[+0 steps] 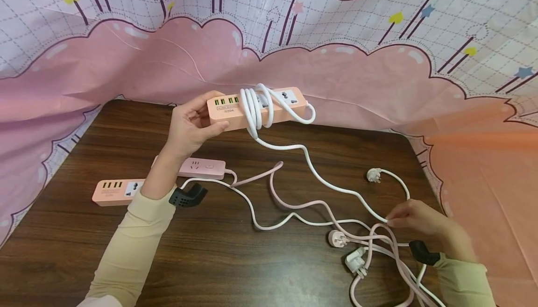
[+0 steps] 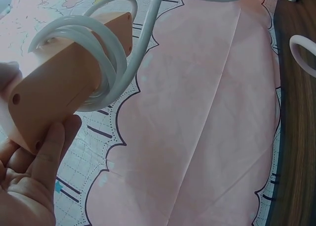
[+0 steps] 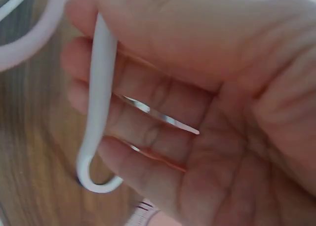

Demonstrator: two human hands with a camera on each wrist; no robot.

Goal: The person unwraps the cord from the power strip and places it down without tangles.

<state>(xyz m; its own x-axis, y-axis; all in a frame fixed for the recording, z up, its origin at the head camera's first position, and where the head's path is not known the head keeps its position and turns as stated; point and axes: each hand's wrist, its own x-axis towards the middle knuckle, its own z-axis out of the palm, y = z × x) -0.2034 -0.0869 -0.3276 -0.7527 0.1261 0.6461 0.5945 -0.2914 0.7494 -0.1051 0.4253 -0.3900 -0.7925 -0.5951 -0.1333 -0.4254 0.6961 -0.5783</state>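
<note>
An orange power strip is held up over the table's back part by my left hand, which grips its left end between thumb and fingers. Several turns of its white cord wrap around the strip's middle. From there the cord sags down to the right, where my right hand pinches it between thumb and fingertips. In the right wrist view the white cord passes across the fingers and bends back below them. The left wrist view shows the strip's plain underside and the looped cord.
A second orange power strip and a pink power strip lie on the dark wooden table, partly behind my left forearm. Pink and white cords tangle at right, near a pink plug, a white plug and another plug.
</note>
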